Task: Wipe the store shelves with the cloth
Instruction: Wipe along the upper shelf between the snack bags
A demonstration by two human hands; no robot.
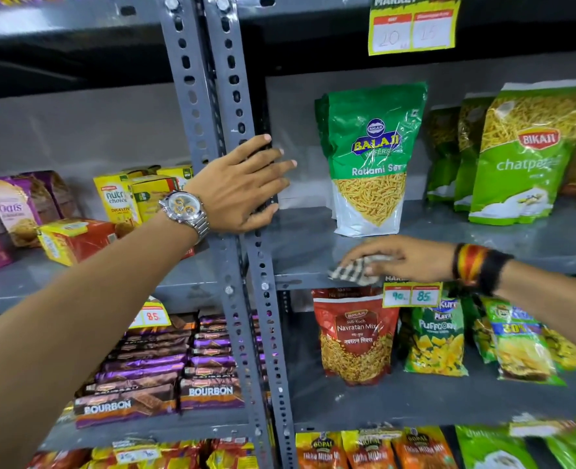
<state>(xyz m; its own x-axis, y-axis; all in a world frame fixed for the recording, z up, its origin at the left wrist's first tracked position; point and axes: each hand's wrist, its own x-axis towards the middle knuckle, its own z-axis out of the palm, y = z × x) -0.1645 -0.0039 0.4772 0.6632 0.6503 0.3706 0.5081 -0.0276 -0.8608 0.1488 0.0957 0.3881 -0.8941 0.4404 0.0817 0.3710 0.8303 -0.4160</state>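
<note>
A grey metal shelf (300,242) runs across the middle of the view. My right hand (401,260) presses a small checked cloth (354,270) flat on the shelf's front edge, just in front of a green Balaji snack pouch (369,157). My left hand (242,187), with a metal watch on the wrist, rests on the perforated grey upright post (232,106), thumb and fingers wrapped around its edge. The cloth is partly hidden under my fingers.
Green Bikaji pouches (520,154) stand at the right of the same shelf. Biscuit boxes (120,198) fill the left bay. Below are a red Navratan Mix bag (356,336), Bourbon packs (164,374) and a yellow price tag (411,294) at the shelf edge.
</note>
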